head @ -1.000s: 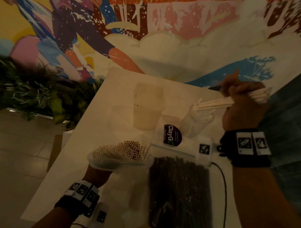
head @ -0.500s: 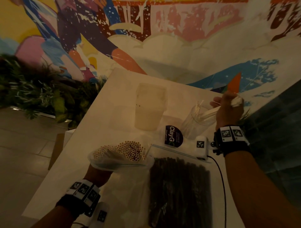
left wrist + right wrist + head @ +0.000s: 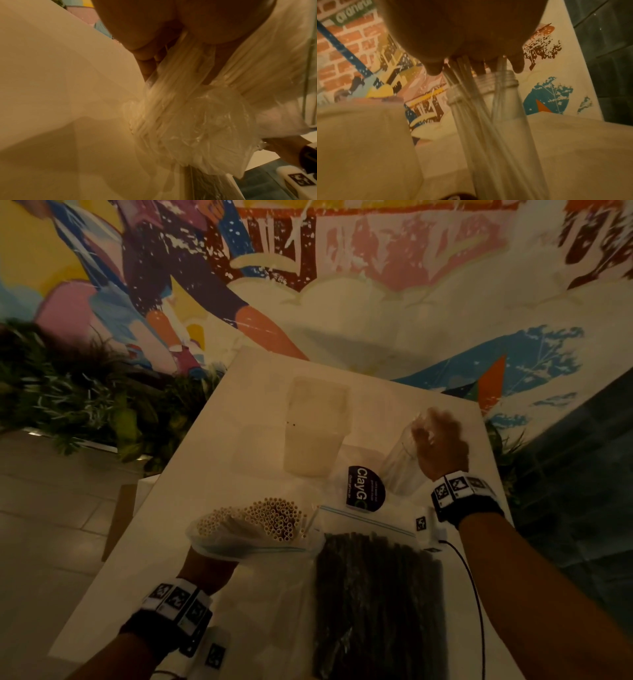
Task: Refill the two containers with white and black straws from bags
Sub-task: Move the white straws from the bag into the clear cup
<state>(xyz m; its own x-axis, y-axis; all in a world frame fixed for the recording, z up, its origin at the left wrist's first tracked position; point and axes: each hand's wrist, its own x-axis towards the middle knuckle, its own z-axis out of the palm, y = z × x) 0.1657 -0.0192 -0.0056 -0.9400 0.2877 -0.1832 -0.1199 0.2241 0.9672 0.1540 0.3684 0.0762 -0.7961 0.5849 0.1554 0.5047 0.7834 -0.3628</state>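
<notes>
– What do we have between our hands?

– The bag of black straws (image 3: 378, 604) lies flat there, with a round dark label (image 3: 365, 488) just beyond it. A cable (image 3: 474, 594) runs under our right forearm.

– And past our left hand (image 3: 202, 571)?

– Bare table (image 3: 219, 460), open to the far edge, until the frosted container (image 3: 317, 428). The glass jar (image 3: 404, 463) stands under our right hand (image 3: 442, 445).
</notes>
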